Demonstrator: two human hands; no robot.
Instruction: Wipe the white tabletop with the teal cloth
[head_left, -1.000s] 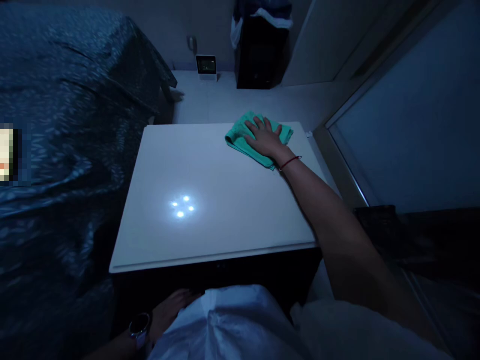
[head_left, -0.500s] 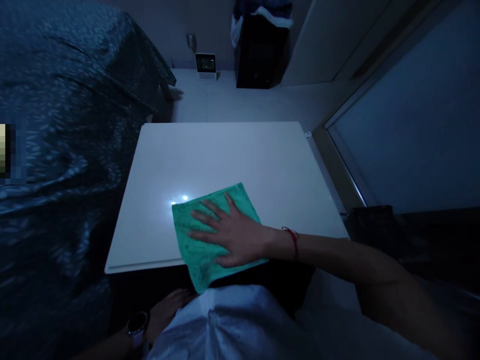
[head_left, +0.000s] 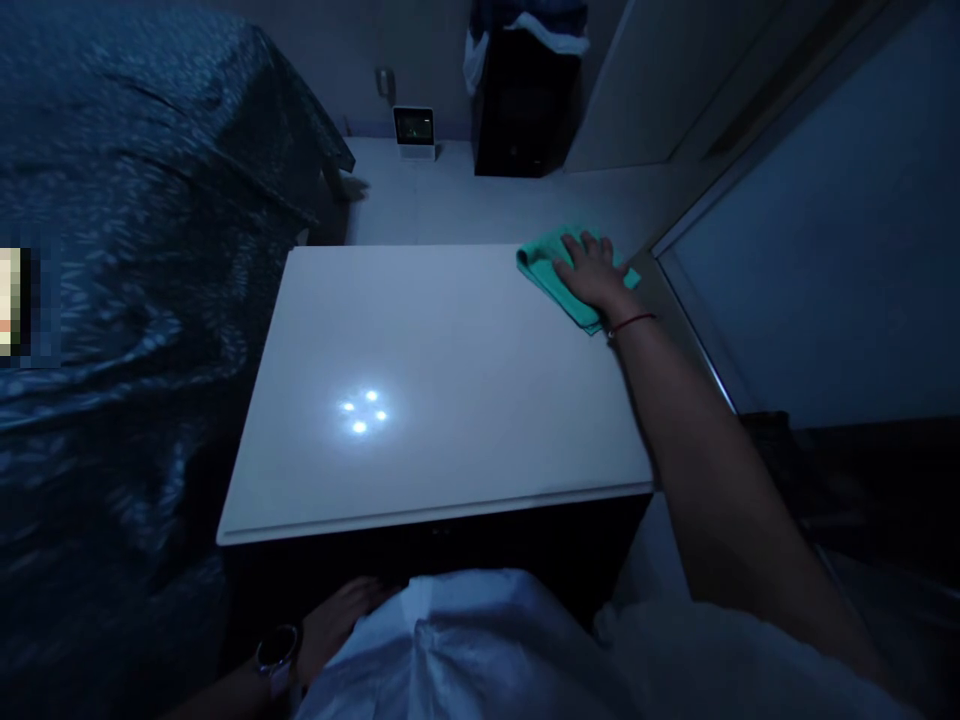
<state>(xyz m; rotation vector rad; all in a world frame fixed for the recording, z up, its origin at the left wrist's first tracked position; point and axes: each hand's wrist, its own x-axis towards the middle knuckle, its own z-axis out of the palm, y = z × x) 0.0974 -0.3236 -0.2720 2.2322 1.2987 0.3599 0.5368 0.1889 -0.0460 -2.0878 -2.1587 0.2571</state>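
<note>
On the far left, one dark patterned cover [head_left: 150,130] is draping in loose folds beside the table. Next, one round-faced watch [head_left: 277,648] is circling the left wrist; the left hand [head_left: 341,615] is resting low, between the table's dark front and one pale garment [head_left: 480,640]. Its fingers are lying in deep shadow: cannot tell whether spread or pressed together. Four bright spots of light are shining on one white tabletop [head_left: 450,400], left of its middle. Beyond the far edge, one small screen device [head_left: 415,130] is standing on the floor near the wall; just right of it, one black cabinet [head_left: 517,115] is bearing some cloth items. At the tabletop's far right corner, one green cloth [head_left: 541,262] is lying folded, reaching past the edges. The right hand [head_left: 591,272] is pressing down on it, palm down, fingers spreading apart. One red string bracelet [head_left: 634,322] is circling that wrist. Farthest right, one pale, metal-edged panel [head_left: 832,230] is standing.
</note>
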